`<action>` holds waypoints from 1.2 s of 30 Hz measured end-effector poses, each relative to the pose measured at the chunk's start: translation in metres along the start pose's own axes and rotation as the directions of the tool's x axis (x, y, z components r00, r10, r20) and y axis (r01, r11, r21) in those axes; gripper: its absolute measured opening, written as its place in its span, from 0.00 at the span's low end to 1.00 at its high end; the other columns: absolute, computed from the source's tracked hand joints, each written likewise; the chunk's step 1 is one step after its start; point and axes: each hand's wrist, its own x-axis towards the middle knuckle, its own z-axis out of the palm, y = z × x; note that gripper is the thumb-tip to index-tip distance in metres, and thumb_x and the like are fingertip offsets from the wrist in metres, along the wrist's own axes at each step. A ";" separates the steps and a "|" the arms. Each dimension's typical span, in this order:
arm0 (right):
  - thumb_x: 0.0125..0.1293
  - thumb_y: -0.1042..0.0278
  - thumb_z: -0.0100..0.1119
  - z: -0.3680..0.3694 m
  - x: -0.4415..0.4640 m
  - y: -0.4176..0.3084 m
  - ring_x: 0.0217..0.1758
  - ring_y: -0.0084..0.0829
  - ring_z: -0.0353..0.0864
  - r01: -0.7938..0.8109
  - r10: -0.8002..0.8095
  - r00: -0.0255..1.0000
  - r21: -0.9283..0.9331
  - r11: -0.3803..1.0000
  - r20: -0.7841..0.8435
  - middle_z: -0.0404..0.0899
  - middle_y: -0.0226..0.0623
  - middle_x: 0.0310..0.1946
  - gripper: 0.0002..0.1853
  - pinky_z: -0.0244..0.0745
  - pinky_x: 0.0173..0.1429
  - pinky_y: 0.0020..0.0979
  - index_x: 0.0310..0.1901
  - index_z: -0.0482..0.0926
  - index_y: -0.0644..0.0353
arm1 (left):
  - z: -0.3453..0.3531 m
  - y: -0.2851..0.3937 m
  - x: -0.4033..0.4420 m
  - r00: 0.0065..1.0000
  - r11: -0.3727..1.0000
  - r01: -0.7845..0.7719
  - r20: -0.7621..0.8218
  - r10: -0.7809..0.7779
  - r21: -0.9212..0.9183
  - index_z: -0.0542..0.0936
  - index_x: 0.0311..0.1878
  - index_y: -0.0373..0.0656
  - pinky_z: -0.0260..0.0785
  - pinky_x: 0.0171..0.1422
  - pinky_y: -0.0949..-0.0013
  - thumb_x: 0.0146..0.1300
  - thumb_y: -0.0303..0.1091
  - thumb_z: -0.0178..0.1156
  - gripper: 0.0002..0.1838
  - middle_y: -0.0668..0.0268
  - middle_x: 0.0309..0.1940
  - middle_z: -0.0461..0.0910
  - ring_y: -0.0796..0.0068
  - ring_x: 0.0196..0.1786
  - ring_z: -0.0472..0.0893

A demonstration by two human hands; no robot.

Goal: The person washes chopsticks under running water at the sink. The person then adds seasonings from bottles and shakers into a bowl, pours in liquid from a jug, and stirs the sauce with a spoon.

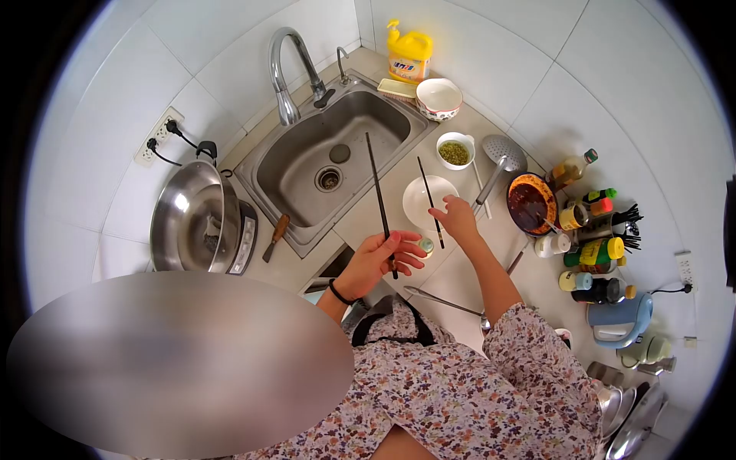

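Note:
A long dark chopstick (376, 180) points up over the sink's edge, its lower end held in my left hand (377, 262). My left fingers are bent round it, some of them a little apart. A second dark chopstick (426, 188) lies across the view of a white bowl (415, 205), and my right hand (455, 219) has its fingertips at it in a pinch. Between the hands, a small jar with a greenish lid (426, 245) is partly hidden by my left fingers. A small bowl of green pieces (454, 152) stands just beyond the white bowl.
The steel sink (285, 201) is ahead, a large pan (184, 215) left, and a wooden-handled scraper (276, 238) between them. Rightward are a skimmer (504, 153), a bowl of red sauce (532, 205), several bottles and a blue kettle (619, 318). A ladle (445, 300) lies near my body.

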 end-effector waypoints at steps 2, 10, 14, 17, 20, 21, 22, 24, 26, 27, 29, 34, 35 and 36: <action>0.51 0.58 0.64 0.007 0.008 0.000 0.34 0.42 0.79 -0.102 0.109 0.989 -0.077 0.992 0.097 0.79 0.44 0.29 0.17 0.72 0.36 0.39 0.36 0.77 0.63 | -0.004 0.004 0.002 1.000 1.000 0.022 0.017 -0.022 0.011 0.69 0.54 0.36 0.69 0.42 0.73 0.69 0.48 0.38 0.24 0.59 0.42 0.78 0.71 0.42 0.78; 0.55 0.62 0.59 -0.021 0.017 -0.051 0.22 0.25 0.76 -0.306 0.188 0.936 0.425 0.852 0.298 0.78 0.36 0.23 0.11 0.70 0.26 0.27 0.31 0.79 0.63 | -0.044 0.017 0.010 0.998 0.991 0.031 -0.056 -0.024 0.129 0.69 0.54 0.37 0.70 0.41 0.74 0.70 0.47 0.39 0.23 0.60 0.43 0.77 0.73 0.43 0.78; 0.59 0.60 0.58 -0.008 0.012 -0.123 0.20 0.16 0.71 -0.363 0.061 0.906 0.696 0.619 0.418 0.76 0.28 0.21 0.13 0.68 0.25 0.18 0.34 0.78 0.65 | -0.077 0.012 0.021 0.977 0.989 0.011 -0.213 0.022 0.149 0.70 0.52 0.39 0.70 0.44 0.73 0.70 0.46 0.38 0.22 0.64 0.40 0.77 0.75 0.42 0.77; 0.60 0.60 0.58 0.022 0.011 -0.160 0.19 0.16 0.71 -0.326 0.000 0.893 0.647 0.690 0.450 0.76 0.28 0.22 0.13 0.68 0.24 0.19 0.34 0.78 0.64 | -0.106 0.011 0.009 0.990 0.998 0.058 -0.127 -0.061 -0.023 0.71 0.47 0.40 0.70 0.41 0.73 0.70 0.45 0.38 0.19 0.66 0.36 0.76 0.77 0.37 0.77; 0.59 0.60 0.58 0.051 0.019 -0.177 0.26 0.16 0.72 -0.380 -0.017 0.850 0.636 0.671 0.527 0.77 0.28 0.25 0.13 0.67 0.30 0.21 0.37 0.80 0.63 | -0.130 0.011 -0.002 0.984 0.999 0.022 -0.178 -0.030 -0.046 0.70 0.43 0.44 0.63 0.31 0.78 0.70 0.44 0.40 0.15 0.72 0.26 0.70 0.83 0.25 0.68; 0.59 0.60 0.58 0.063 0.023 -0.182 0.29 0.15 0.72 -0.335 -0.027 0.863 0.613 0.716 0.504 0.77 0.28 0.26 0.13 0.67 0.32 0.22 0.38 0.80 0.62 | -0.139 0.010 -0.006 0.974 0.996 0.013 -0.222 -0.032 -0.086 0.70 0.43 0.45 0.60 0.28 0.79 0.70 0.44 0.40 0.14 0.73 0.24 0.67 0.84 0.22 0.64; 0.59 0.60 0.58 0.061 0.028 -0.196 0.34 0.17 0.72 -0.397 -0.012 0.823 0.589 0.704 0.568 0.78 0.28 0.29 0.14 0.67 0.38 0.22 0.41 0.80 0.61 | -0.150 0.006 -0.008 0.967 0.989 0.012 -0.249 -0.049 -0.149 0.69 0.42 0.48 0.56 0.26 0.81 0.69 0.45 0.43 0.12 0.75 0.22 0.63 0.86 0.21 0.60; 0.58 0.55 0.58 0.079 0.038 -0.208 0.36 0.16 0.70 -0.403 -0.056 0.802 0.608 0.684 0.595 0.77 0.25 0.33 0.20 0.65 0.39 0.23 0.46 0.77 0.60 | -0.167 0.003 -0.013 0.916 0.977 0.037 -0.383 -0.117 -0.209 0.69 0.42 0.49 0.56 0.25 0.81 0.67 0.44 0.46 0.10 0.75 0.23 0.64 0.86 0.21 0.61; 0.58 0.60 0.59 0.104 0.046 -0.202 0.35 0.20 0.74 -0.489 -0.082 0.752 0.637 0.596 0.654 0.77 0.33 0.34 0.19 0.67 0.43 0.22 0.47 0.75 0.64 | -0.184 -0.026 -0.012 0.947 0.950 -0.063 -0.318 -0.039 -0.306 0.69 0.42 0.51 0.59 0.23 0.80 0.66 0.43 0.46 0.09 0.75 0.24 0.65 0.85 0.21 0.63; 0.58 0.62 0.59 0.108 0.040 -0.201 0.33 0.19 0.73 -0.530 -0.065 0.723 0.611 0.588 0.688 0.76 0.30 0.32 0.17 0.67 0.40 0.22 0.45 0.76 0.64 | -0.178 -0.022 -0.021 0.964 0.939 -0.031 -0.258 -0.062 -0.343 0.70 0.41 0.49 0.63 0.24 0.78 0.66 0.43 0.46 0.10 0.73 0.24 0.66 0.83 0.21 0.67; 0.63 0.65 0.54 0.119 0.054 -0.207 0.31 0.20 0.72 -0.650 -0.084 0.636 0.591 0.477 0.767 0.74 0.30 0.30 0.12 0.69 0.37 0.24 0.43 0.75 0.63 | -0.184 -0.010 -0.012 0.970 0.907 -0.074 -0.242 -0.032 -0.414 0.69 0.36 0.45 0.64 0.22 0.74 0.66 0.46 0.47 0.14 0.69 0.22 0.68 0.78 0.20 0.70; 0.66 0.63 0.49 0.127 0.065 -0.211 0.38 0.27 0.74 -0.744 -0.198 0.536 0.570 0.350 0.821 0.75 0.33 0.33 0.10 0.69 0.45 0.27 0.39 0.74 0.61 | -0.187 -0.002 -0.008 0.973 0.888 -0.069 -0.228 -0.041 -0.455 0.69 0.33 0.44 0.57 0.16 0.75 0.68 0.46 0.43 0.15 0.70 0.17 0.65 0.79 0.15 0.66; 0.66 0.63 0.49 0.128 0.069 -0.213 0.38 0.27 0.74 -0.750 -0.207 0.513 0.552 0.365 0.833 0.75 0.33 0.33 0.10 0.69 0.45 0.27 0.39 0.74 0.61 | -0.184 -0.001 -0.008 0.967 0.881 -0.089 -0.252 -0.035 -0.464 0.69 0.33 0.44 0.57 0.16 0.75 0.68 0.46 0.43 0.15 0.70 0.17 0.65 0.79 0.15 0.66; 0.66 0.62 0.49 0.124 0.071 -0.219 0.40 0.28 0.74 -0.746 -0.265 0.480 0.548 0.378 0.836 0.75 0.35 0.34 0.10 0.68 0.47 0.28 0.38 0.74 0.61 | -0.182 0.001 -0.009 0.944 0.882 -0.139 -0.331 -0.020 -0.451 0.69 0.33 0.46 0.54 0.15 0.76 0.68 0.46 0.43 0.15 0.72 0.17 0.64 0.80 0.15 0.63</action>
